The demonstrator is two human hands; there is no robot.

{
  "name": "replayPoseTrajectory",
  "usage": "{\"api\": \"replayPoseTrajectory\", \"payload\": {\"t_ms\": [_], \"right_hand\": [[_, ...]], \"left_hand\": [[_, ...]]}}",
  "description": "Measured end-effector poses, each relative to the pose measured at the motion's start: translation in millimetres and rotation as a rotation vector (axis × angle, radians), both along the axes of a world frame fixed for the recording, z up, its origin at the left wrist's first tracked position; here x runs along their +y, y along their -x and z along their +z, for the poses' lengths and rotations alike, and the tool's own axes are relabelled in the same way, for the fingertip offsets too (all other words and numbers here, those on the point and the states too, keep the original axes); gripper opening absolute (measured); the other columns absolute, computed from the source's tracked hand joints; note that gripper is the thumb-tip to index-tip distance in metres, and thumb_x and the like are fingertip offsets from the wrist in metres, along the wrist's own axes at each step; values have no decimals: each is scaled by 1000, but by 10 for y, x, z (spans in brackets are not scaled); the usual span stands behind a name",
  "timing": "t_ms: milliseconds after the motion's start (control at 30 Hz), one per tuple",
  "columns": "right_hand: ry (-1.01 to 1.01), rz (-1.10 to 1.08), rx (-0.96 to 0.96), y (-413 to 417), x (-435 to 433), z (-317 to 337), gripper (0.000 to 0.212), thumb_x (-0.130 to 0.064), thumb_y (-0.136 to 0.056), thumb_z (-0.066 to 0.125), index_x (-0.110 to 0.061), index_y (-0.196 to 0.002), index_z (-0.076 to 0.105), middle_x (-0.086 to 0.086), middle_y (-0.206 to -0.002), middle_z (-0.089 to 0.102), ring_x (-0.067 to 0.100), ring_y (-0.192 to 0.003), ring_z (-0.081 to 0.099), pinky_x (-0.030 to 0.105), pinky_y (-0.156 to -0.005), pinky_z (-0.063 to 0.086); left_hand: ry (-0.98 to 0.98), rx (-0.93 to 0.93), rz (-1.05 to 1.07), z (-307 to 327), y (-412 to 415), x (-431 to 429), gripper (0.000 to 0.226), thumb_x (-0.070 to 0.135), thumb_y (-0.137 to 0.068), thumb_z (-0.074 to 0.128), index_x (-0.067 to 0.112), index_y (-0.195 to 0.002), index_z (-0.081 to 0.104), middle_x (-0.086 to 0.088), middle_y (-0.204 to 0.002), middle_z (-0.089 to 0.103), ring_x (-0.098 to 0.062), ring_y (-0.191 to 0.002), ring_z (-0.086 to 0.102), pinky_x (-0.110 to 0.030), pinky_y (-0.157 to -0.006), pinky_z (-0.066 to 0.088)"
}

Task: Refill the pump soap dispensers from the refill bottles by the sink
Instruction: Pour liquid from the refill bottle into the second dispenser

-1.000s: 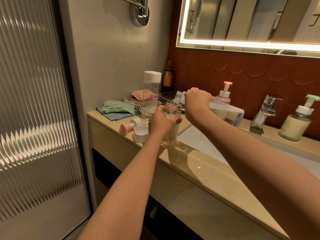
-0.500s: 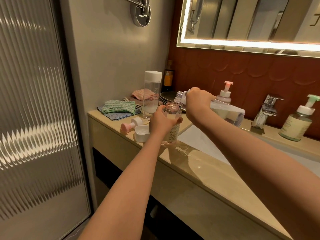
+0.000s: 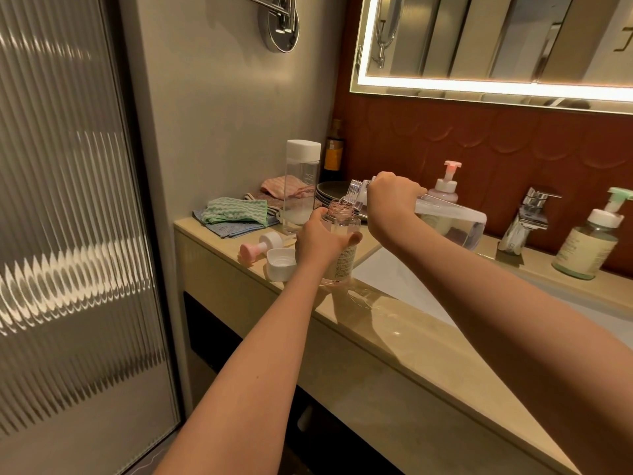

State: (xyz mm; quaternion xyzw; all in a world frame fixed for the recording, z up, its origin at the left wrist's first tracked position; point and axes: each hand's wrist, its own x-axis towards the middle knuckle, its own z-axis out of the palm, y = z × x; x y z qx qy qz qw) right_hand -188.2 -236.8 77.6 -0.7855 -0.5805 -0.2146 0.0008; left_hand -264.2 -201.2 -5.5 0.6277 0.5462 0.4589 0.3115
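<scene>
My left hand point(image 3: 317, 243) grips a clear open dispenser bottle point(image 3: 342, 234) that stands on the beige counter point(image 3: 394, 323) with its pump off. My right hand point(image 3: 388, 200) grips a clear refill bottle point(image 3: 452, 222), tipped almost flat with its ribbed neck over the dispenser's mouth. The pink pump head point(image 3: 260, 246) lies on the counter to the left, beside a white cap point(image 3: 281, 264). Another pink-pump dispenser point(image 3: 445, 185) stands behind my right hand. At far right stands a green-pump dispenser point(image 3: 591, 241).
A tall clear bottle with a white lid point(image 3: 301, 186) stands behind the pump head. Folded cloths point(image 3: 236, 214), dark plates point(image 3: 334, 193) and an amber bottle point(image 3: 334, 152) fill the back left corner. A chrome tap point(image 3: 524, 221) stands over the white basin point(image 3: 387, 272). A ribbed glass door point(image 3: 75, 234) is on the left.
Both hands hold the same bottles in almost the same place; the refill bottle stays tipped over the dispenser's mouth.
</scene>
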Motion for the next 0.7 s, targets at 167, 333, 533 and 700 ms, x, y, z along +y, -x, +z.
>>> {"api": "replayPoseTrajectory", "payload": {"t_ms": [167,333,533,700], "right_hand": [[0,-1,-5,-7,3,-6,51,-5,-87,62,0,-135,46,16,-135,48,41,-125,46,53,-105,35],[6,-1,-20,0,-8,-4,53,-6,-86,64,0,-135,45,16,-135,47,41,-125,46,53,-105,36],[-2,-6,-18,3,-7,-4,51,-8,-87,63,1,-134,45,17,-133,49,41,-124,47,53,-105,35],[-20,-5,-5,-6,29,-19,47,-13,-91,62,0,-133,46,15,-131,51,40,-123,48,53,-104,36]], "left_hand": [[0,3,1,5,0,-5,84,39,-73,75,16,-142,33,-8,-142,44,-28,-130,40,-39,-96,42],[-5,8,0,10,1,-12,84,40,-74,75,17,-143,32,-7,-143,43,-28,-131,39,-38,-95,43],[-6,9,-10,18,7,-30,84,39,-74,75,16,-143,32,-7,-143,42,-28,-131,39,-37,-95,43],[0,3,-9,26,7,-42,83,38,-75,74,17,-143,32,-7,-144,42,-28,-131,39,-38,-95,43]]}}
